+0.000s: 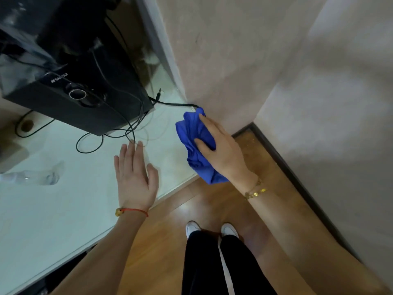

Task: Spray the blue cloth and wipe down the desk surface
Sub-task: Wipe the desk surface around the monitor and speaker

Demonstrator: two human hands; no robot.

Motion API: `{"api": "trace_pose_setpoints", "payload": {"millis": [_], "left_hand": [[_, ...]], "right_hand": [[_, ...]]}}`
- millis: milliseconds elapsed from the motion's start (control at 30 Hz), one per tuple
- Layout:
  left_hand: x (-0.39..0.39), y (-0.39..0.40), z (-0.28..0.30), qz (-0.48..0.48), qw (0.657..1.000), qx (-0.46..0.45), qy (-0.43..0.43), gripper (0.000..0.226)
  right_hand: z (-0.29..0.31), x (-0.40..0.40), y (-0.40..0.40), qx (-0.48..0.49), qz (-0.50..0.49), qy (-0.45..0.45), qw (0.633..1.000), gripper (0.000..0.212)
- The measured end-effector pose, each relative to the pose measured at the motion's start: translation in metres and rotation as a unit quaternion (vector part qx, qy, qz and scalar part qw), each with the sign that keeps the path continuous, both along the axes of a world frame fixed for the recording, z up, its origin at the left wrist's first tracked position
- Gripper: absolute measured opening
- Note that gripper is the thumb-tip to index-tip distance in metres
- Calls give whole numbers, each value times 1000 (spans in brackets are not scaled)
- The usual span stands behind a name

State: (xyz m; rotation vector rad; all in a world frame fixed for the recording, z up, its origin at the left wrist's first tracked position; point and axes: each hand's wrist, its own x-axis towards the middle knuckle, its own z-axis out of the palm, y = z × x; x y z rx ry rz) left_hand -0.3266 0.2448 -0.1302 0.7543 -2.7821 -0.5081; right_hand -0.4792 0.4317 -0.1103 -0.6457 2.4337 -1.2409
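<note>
Blue cloth (196, 145) is lying bunched at the desk's (63, 209) far right corner, up against the wall (234, 60), with its lower end hanging just over the desk edge. The right hand (221, 150) is pressing down on it, fingers spread and mostly straight over the folds, thumb laid across the fabric rather than curled round it. Just beyond the fingertips, a black cable (170, 103) is running along the wall's foot toward a black speaker box (80, 90), which is standing to the left of the cloth. More thin wires (127, 133) are looping on the desk between the speaker and the left hand (136, 177), which is resting flat and relaxed, holding nothing, beside the cloth. A clear bottle (38, 177) is lying well to the left.
</note>
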Motion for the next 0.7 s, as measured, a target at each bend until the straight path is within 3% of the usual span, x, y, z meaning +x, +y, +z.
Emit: {"api": "trace_pose_setpoints", "payload": {"millis": [233, 467, 700], "left_hand": [[0, 2, 1, 2, 1000, 5, 1, 61], [-1, 2, 2, 0, 1000, 1, 3, 60], [-1, 2, 3, 3, 1000, 5, -1, 61]], "right_hand": [[1, -22, -31, 58, -7, -5, 998, 66], [-2, 9, 17, 19, -21, -19, 999, 58], [-3, -27, -24, 5, -17, -52, 999, 51]]}}
